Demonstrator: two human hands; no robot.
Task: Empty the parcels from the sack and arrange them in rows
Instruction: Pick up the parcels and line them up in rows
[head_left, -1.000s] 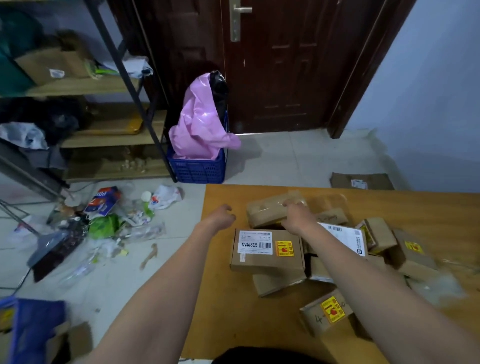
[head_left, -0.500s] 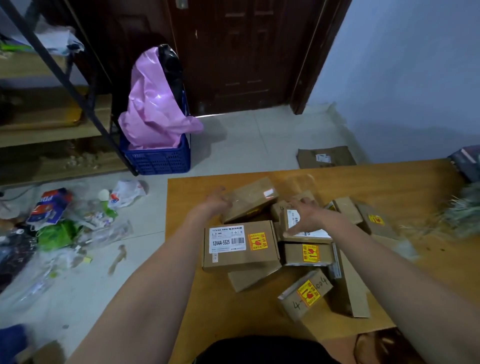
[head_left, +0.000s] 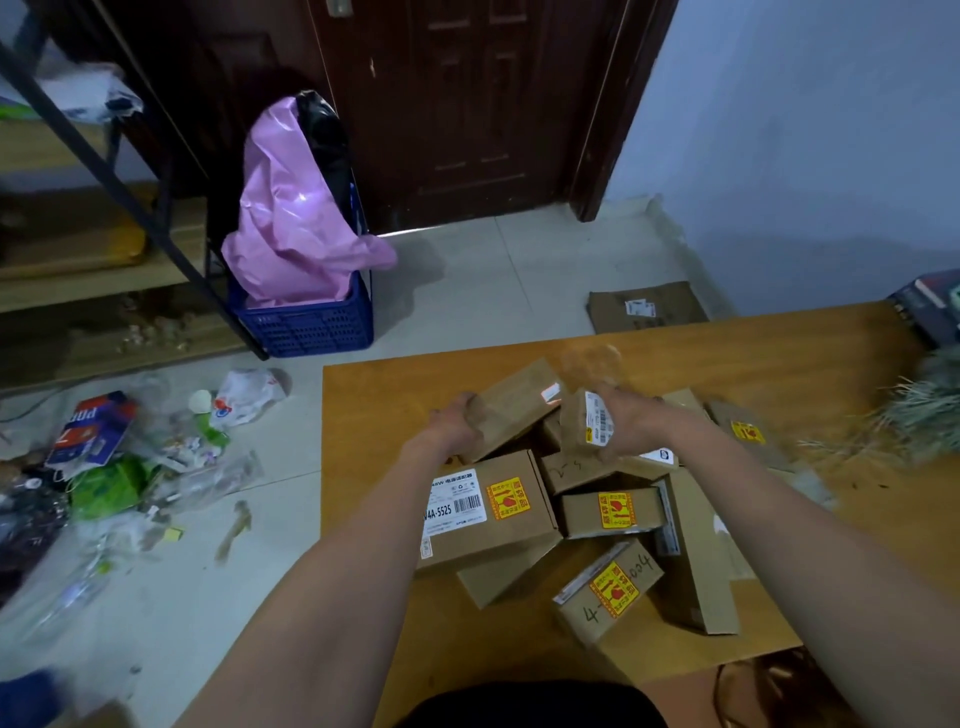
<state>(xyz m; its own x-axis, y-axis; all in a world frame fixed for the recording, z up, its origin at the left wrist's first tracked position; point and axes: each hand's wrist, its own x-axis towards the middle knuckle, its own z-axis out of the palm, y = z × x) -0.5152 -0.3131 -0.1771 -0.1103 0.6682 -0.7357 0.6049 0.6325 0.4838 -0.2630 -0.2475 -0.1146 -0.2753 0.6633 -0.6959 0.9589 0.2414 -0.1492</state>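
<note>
1. my left hand (head_left: 457, 423) grips the near-left end of a long plain brown cardboard parcel (head_left: 514, 408), fingers curled on it, at the far side of the pile on the orange-brown wooden table (head_left: 374, 415).
2. that parcel's long axis runs from near-left to far-right, its small white label at the far-right end, tilted up off the boxes under it.
3. my right hand (head_left: 631, 423) holds a small brown cardboard box with a white barcode label (head_left: 587, 426), fingers wrapped round its right side; it stands on end, long axis nearly upright, label facing left.
4. the two held parcels sit just beside each other, the left hand's box left and farther.
5. the rest lie jumbled nearer me, among them a large brown box with a white label and yellow sticker (head_left: 485, 512); none yet in rows, i judge.
6. bare table far and left of the pile looks the likely place to set them.
</note>
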